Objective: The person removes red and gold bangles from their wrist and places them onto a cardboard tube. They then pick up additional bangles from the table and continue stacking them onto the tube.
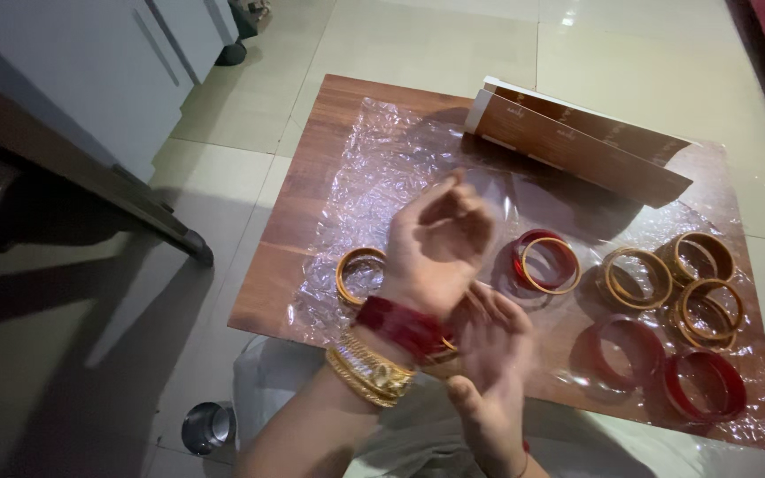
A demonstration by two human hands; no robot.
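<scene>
My left hand (440, 237) is raised over a wooden board (312, 177), fingers loosely curled, holding nothing. Its wrist wears a dark red bangle (400, 326) and gold bangles (369, 373) below it. My right hand (493, 372) comes up from the bottom edge and its fingers wrap the left wrist at the red bangle; the hand is blurred. A gold bangle (358, 273) lies on the board just left of my left wrist. More red bangles (706, 385) and gold bangles (635, 276) lie to the right on crinkled clear plastic (391, 150).
A long brown box (577, 142) with a white edge lies across the far side of the board. A dark furniture leg (135, 199) slants in at the left. A small metal cup (208, 427) stands on the tiled floor at lower left.
</scene>
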